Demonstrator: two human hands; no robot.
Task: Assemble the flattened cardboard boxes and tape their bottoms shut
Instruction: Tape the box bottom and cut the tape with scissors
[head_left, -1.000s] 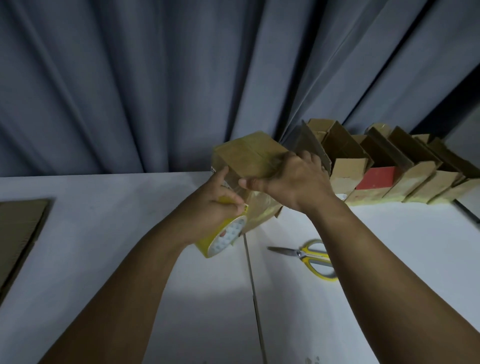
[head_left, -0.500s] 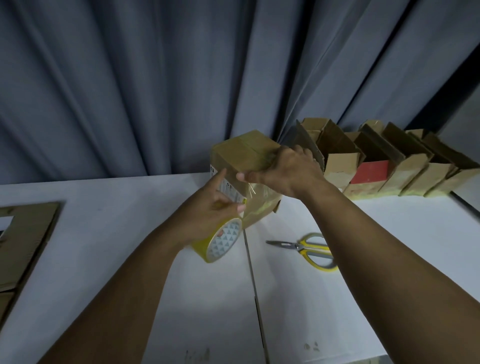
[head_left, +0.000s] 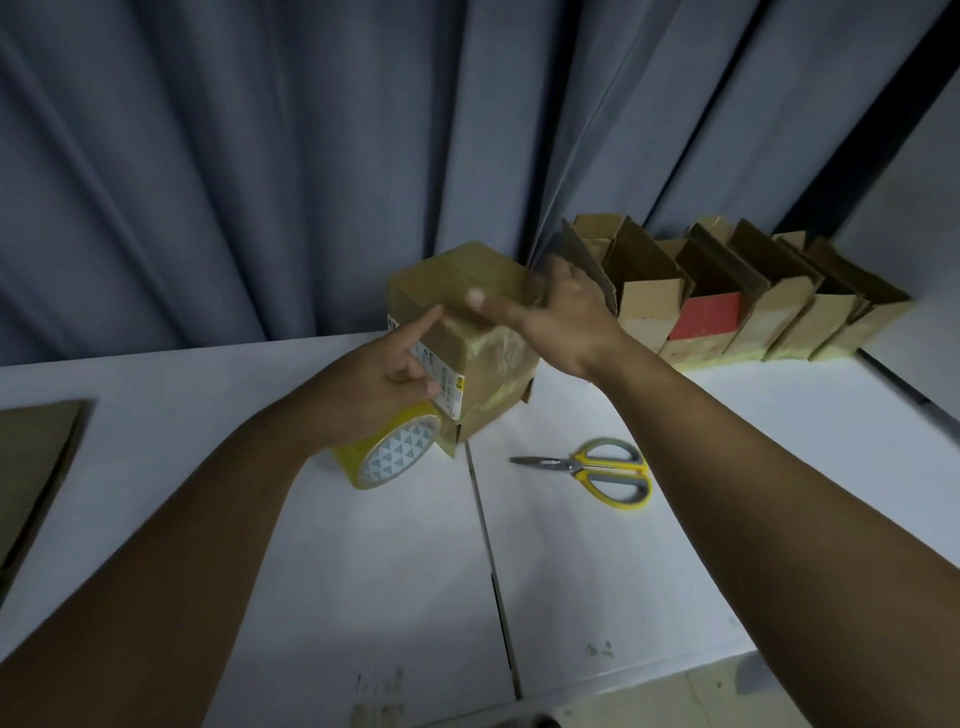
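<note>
A small cardboard box (head_left: 457, 275) stands tilted on the white table (head_left: 597, 582), its taped bottom facing up, with yellowish tape wrinkled over its near edge. My right hand (head_left: 561, 312) lies across the box's top, thumb stretched left and fingers reaching over the far right edge. My left hand (head_left: 379, 379) grips the yellow tape roll (head_left: 397, 460) against the box's lower left corner. Its index finger points up along the box's labelled side.
Yellow-handled scissors (head_left: 597, 470) lie on the table right of the box. Several assembled boxes (head_left: 706, 312) stand in a row at the back right against the grey curtain (head_left: 260, 156). Flattened cardboard (head_left: 31, 467) lies at the left edge.
My right hand has loosened from gripping the box's edge to lying flat with the thumb out. My left index finger has stretched up along the box. The roll sits slightly lower.
</note>
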